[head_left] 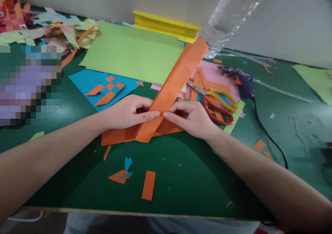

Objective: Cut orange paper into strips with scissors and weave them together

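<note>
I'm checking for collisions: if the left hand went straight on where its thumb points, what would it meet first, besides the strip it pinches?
Probably the right hand, which faces the left hand closely across the orange strip; one view leaves depth uncertain.

This is a papercraft workspace, shown by the hot-glue gun [245, 85], scissors [203, 91], checkered paper fish [110, 86] and light-green paper sheets [132, 54].
</note>
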The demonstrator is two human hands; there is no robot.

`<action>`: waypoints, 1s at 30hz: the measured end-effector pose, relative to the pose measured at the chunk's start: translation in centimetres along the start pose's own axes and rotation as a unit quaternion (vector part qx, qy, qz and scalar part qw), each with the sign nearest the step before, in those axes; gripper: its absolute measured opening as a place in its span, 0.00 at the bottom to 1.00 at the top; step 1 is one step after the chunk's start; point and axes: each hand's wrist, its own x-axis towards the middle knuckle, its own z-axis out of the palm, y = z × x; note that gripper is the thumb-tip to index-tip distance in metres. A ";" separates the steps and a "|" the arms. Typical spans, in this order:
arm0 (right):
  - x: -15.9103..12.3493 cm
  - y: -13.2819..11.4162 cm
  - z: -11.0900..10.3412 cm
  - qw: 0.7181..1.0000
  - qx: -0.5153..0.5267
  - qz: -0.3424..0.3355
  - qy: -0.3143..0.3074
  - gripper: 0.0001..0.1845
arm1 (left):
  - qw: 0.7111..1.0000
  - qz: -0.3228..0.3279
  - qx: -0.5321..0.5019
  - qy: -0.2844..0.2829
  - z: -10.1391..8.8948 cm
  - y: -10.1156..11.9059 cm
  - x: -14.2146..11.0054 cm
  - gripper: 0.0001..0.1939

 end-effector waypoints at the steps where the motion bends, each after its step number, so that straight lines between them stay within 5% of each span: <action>1: 0.0 0.0 0.0 1.000 0.004 0.003 0.003 0.15 | 1.000 0.000 0.001 -0.002 0.0 0.0 0.0 0.19; 30: 0.1 0.1 0.0 1.000 0.001 -0.005 0.010 0.14 | 1.000 -0.007 0.014 -0.005 0.1 -0.1 0.0 0.18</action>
